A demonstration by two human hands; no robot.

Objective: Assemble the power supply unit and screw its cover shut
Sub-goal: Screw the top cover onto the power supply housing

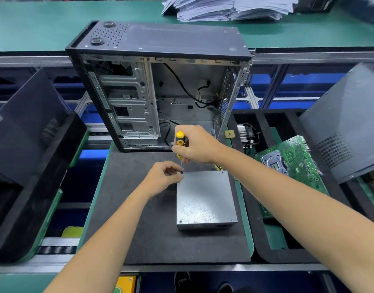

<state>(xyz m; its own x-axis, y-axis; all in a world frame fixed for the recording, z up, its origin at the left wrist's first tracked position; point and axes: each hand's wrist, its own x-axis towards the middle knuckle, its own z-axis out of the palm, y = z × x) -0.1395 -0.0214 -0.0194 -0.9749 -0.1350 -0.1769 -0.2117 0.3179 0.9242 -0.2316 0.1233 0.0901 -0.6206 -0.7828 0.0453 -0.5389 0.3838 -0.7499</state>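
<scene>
On the dark foam mat (pixel 139 208) at the middle of the desk (pixel 55 28) lies the power supply unit (pixel 205 199), a grey metal box with its cover on top, flat and closed. At the box's far left corner, the right hand (pixel 197 145) grips the yellow-and-black handle of a screwdriver (pixel 179 148), fingers wrapped round it, the shaft pointing nearly straight down. The tip meets a small screw (pixel 181 172) right at that corner. The left hand (pixel 162 178) is beside the tip, its fingers curled and pinching at the screw or shaft; which of the two cannot be told. Yellow wires (pixel 217 167) peek out behind the unit's far edge.

Just beyond the mat stands an open computer case (pixel 160 85), upright, its bare metal inside facing the viewer with black cables hanging within. To the right, a black tray (pixel 266 255) holds a green motherboard (pixel 292 163) and a cooler with fan (pixel 246 134). Stacks of paper (pixel 228 8) lie on the far green desk.
</scene>
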